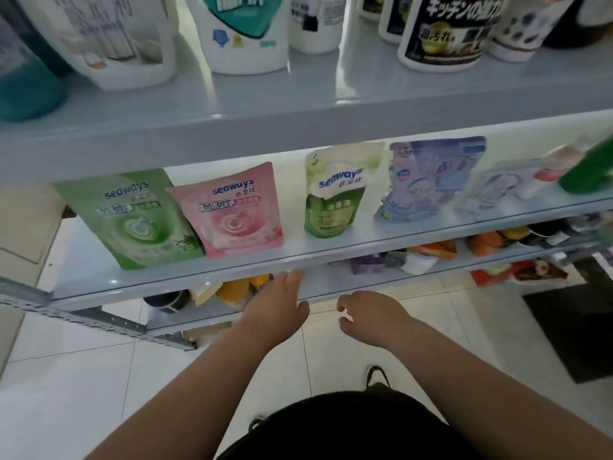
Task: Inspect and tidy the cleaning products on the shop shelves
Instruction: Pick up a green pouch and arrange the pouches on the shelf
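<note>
On the middle shelf (205, 277) stand refill pouches: a green one (132, 220), a pink one (238, 210), a smaller green-and-white one (335, 194) and a bluish one (428, 180). My left hand (282, 307) reaches toward the lower shelf just below the middle shelf's front edge, fingers extended, holding nothing. My right hand (371, 317) hovers beside it with loosely curled fingers, empty. Both hands are below and in front of the pouches.
The top shelf (298, 104) carries white bottles (245, 31), a teal bottle (23, 78) and a black-labelled bottle (444, 31). The lower shelf holds orange and yellow items (242, 287) and a purple pack (368, 263). A dark mat (577, 327) lies on the white tiled floor.
</note>
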Demonstrator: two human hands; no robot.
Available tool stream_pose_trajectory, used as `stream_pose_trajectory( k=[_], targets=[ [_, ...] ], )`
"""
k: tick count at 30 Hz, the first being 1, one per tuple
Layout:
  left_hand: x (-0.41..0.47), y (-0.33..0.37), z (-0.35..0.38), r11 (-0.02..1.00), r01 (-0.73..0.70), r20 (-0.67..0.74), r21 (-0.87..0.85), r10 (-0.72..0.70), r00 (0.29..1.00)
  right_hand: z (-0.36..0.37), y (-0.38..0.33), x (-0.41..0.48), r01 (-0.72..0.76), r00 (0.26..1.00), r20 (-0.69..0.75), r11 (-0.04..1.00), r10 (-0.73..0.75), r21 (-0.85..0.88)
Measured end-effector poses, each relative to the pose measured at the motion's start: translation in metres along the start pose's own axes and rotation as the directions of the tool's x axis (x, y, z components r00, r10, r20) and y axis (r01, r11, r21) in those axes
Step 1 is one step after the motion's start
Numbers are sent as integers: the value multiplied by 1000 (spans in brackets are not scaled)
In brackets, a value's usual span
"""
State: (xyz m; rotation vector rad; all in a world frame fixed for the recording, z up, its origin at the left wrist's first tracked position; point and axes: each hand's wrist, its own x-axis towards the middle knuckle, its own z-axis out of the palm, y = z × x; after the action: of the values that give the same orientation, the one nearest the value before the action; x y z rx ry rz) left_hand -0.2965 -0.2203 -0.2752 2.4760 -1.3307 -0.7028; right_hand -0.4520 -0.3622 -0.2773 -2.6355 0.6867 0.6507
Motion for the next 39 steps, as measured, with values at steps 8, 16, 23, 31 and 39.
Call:
stream_pose_trajectory(
  k=[8,16,23,31,39],
  targets=[
    [89,83,-59,728,97,-279,-679,-378,883,-40,67,10,136,991,-7,990,-136,32],
    [86,116,-37,634,-12,-425,-773,-504,752,-73,144,6,132,991,-14,934,-135,331],
    [37,154,-28,570,30,-370,-821,-573,731,-76,140,-6,104,976,4,487,-216,867],
    [-3,170,-11,392,81,-158,-916,-540,827,-85,73,-27,89,991,-110,-246,-73,965],
    [-70,111,7,-304,93,209,-948,-376,903,-68,9,-72,309,931,-246,224,-270,924]
  ],
)
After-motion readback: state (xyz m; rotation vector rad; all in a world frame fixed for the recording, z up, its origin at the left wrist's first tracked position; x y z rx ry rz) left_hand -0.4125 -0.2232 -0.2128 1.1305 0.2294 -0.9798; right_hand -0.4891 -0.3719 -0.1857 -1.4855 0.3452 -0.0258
